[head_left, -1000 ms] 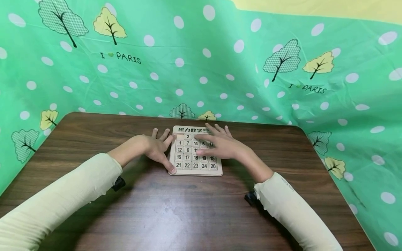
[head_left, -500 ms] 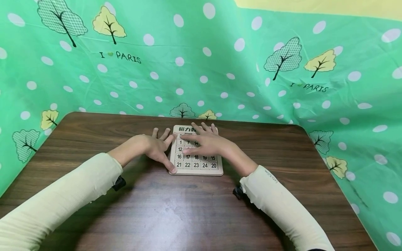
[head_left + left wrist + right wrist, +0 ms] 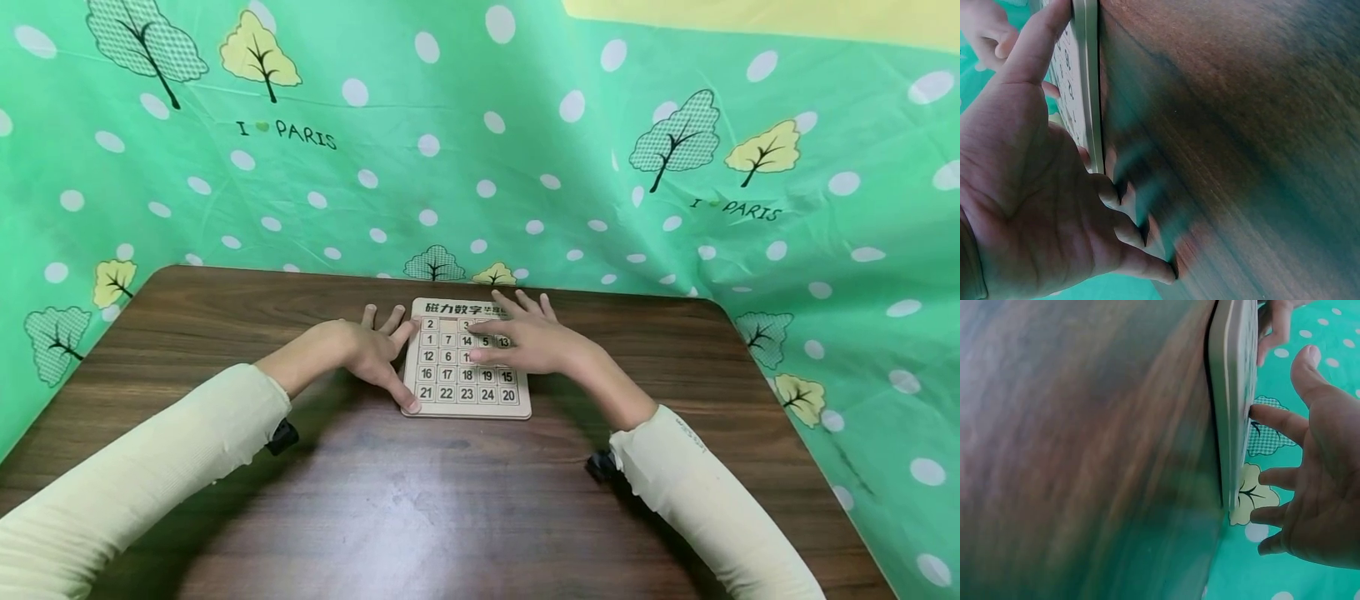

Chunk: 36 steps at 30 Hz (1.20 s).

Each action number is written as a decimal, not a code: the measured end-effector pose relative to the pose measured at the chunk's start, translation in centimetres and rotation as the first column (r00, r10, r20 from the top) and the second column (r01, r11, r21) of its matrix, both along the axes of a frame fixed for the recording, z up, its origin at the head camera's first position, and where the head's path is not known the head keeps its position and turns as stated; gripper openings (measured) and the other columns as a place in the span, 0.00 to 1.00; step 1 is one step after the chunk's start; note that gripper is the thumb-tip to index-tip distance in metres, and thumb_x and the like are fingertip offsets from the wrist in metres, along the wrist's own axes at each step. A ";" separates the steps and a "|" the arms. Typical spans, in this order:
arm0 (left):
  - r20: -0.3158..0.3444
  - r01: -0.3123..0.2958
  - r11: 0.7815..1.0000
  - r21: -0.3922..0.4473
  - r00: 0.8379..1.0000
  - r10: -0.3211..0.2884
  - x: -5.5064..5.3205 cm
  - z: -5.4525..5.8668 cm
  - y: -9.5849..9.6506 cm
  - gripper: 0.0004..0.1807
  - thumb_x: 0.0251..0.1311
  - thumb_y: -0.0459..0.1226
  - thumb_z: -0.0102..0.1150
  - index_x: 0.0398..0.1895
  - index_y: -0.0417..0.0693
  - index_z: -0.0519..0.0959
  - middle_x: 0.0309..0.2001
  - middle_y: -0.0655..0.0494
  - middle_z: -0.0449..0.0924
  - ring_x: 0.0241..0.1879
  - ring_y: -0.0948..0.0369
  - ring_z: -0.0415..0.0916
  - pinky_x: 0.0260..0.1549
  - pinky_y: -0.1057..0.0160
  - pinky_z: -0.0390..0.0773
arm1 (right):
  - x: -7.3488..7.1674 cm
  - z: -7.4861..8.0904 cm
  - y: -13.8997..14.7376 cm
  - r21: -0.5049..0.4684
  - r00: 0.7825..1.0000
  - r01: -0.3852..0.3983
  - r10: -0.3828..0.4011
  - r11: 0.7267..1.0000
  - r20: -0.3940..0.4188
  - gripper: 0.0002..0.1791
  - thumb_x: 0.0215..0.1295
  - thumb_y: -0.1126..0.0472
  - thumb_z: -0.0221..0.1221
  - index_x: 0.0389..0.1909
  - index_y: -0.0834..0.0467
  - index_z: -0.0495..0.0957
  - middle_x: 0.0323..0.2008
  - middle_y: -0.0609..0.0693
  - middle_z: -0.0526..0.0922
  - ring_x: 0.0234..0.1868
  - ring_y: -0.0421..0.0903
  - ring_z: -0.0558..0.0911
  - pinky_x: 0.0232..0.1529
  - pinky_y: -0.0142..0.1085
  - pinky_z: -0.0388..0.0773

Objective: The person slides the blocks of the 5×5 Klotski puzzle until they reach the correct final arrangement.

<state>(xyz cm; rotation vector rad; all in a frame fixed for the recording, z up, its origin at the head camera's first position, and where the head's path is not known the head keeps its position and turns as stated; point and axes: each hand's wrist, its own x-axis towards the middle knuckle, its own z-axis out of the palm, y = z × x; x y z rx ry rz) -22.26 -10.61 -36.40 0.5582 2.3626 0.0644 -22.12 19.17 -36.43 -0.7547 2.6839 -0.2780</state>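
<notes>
A wooden sliding number puzzle lies flat near the table's far edge. Its tile 2 sits in the top-left corner, and the slot just right of it is bare. My left hand is spread along the board's left side; the thumb rests on the lower-left corner and the index finger touches the upper-left edge. Over the board's right half is my right hand, its fingers stretched out and the index fingertip on tile 3. In the right wrist view that fingertip meets the board's face. Several tiles are hidden under this hand.
The dark wood-grain table stretches in front of the board and to both sides. A green dotted cloth with printed trees hangs behind and beside the table. Dark wrist cameras show below the sleeve cuffs.
Tile 2 has slid left into the corner, leaving a gap in the second slot of the top row. My right hand swept left, then back right. The left hand stayed put.
</notes>
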 end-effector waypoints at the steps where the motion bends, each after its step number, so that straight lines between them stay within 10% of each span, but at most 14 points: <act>1: 0.004 -0.001 1.000 0.001 1.000 0.001 0.0 0.0 0.0 0.85 0.52 0.83 0.69 0.95 0.57 0.26 0.93 0.39 0.15 0.89 0.25 0.15 0.78 0.10 0.38 | 0.0 0.0 -0.1 0.001 1.000 0.001 -0.001 1.000 0.004 0.36 0.83 0.29 0.56 0.84 0.36 0.74 0.94 0.61 0.43 0.93 0.75 0.40 0.88 0.76 0.27; 36: -0.002 -0.006 1.000 0.008 1.000 0.006 0.2 0.2 0.1 0.85 0.52 0.82 0.70 0.95 0.58 0.26 0.93 0.39 0.16 0.89 0.25 0.16 0.79 0.11 0.39 | 0.5 -0.2 0.8 0.002 1.000 0.027 -0.027 1.000 0.010 0.40 0.78 0.26 0.60 0.86 0.35 0.71 0.94 0.62 0.45 0.91 0.78 0.43 0.87 0.78 0.31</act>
